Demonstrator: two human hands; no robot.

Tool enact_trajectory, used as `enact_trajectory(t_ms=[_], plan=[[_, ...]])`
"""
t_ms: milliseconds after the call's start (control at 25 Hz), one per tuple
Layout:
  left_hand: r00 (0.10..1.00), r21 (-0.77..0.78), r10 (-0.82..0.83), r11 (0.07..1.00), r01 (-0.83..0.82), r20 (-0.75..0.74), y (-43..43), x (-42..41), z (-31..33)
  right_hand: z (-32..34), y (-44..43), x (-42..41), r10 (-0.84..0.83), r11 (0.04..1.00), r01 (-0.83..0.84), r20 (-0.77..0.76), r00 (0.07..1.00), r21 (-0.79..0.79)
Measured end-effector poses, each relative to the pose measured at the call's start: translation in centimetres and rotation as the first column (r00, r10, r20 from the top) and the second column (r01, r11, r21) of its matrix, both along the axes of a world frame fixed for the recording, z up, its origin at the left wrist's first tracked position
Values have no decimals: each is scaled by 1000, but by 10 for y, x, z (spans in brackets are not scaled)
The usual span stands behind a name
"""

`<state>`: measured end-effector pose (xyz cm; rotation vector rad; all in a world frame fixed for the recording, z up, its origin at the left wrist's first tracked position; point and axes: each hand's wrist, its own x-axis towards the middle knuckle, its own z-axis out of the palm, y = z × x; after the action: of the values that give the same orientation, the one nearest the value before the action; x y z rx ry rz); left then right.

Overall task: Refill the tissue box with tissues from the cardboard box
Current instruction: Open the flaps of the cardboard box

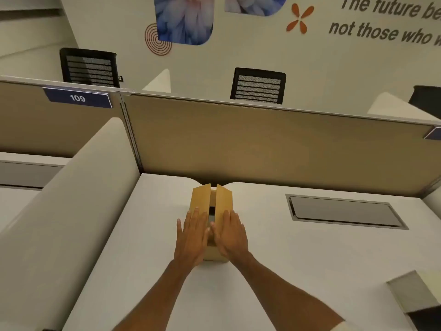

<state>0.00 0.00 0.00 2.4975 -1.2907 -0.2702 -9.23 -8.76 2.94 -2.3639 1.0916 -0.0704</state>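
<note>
A brown cardboard box [202, 199] stands on the white desk [274, 259] in front of me, its two long top flaps nearly together with a dark gap between them. My left hand [192, 237] lies flat on the left flap, fingers spread. My right hand [230, 235] lies flat on the right flap in the same way. Neither hand holds anything. What is inside the box is hidden. A grey-white box-like object [410, 292], possibly the tissue box, is partly in view at the desk's near right edge.
A grey recessed cable hatch [343, 211] sits in the desk to the right of the box. A tan partition [262, 144] closes the desk's far side, a white side divider [71, 199] its left. Black mesh chairs [259, 86] stand beyond.
</note>
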Motion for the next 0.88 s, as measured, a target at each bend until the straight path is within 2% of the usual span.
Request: enact_trajectory(t_ms=[240, 320, 400, 480, 560, 640, 720, 800, 880], plan=[[999, 6, -42, 999, 41, 26, -5, 8, 4, -9, -7, 8, -12, 999, 11, 22, 1000, 48], [998, -92, -53, 994, 55, 25, 1, 14, 17, -6, -15, 5, -17, 999, 12, 87, 996, 53], [999, -179, -48, 983, 50, 14, 12, 27, 25, -3, -31, -6, -31, 992, 9, 181, 983, 124], [999, -219, 1, 976, 6, 32, 31, 45, 25, -4, -48, -26, -26, 985, -22, 271, 962, 173], [995, -214, 78, 975, -63, 64, 54, 64, 19, -5, -64, -49, -10, 989, -35, 306, 952, 142], [991, -117, 130, 985, -125, 39, 72, 80, 6, -13, -79, -68, 23, 996, -43, 234, 972, 83], [987, 16, 162, 987, -162, -18, 80, 85, -12, -28, -87, -78, 70, 997, -71, 64, 996, 16], [985, 101, 154, 984, -146, -77, 77, 83, -27, -39, -86, -77, 61, 997, -59, -21, 998, 54], [985, 138, 143, 982, -130, -92, 71, 81, -31, -45, -84, -71, 37, 994, -35, -26, 999, 101]])
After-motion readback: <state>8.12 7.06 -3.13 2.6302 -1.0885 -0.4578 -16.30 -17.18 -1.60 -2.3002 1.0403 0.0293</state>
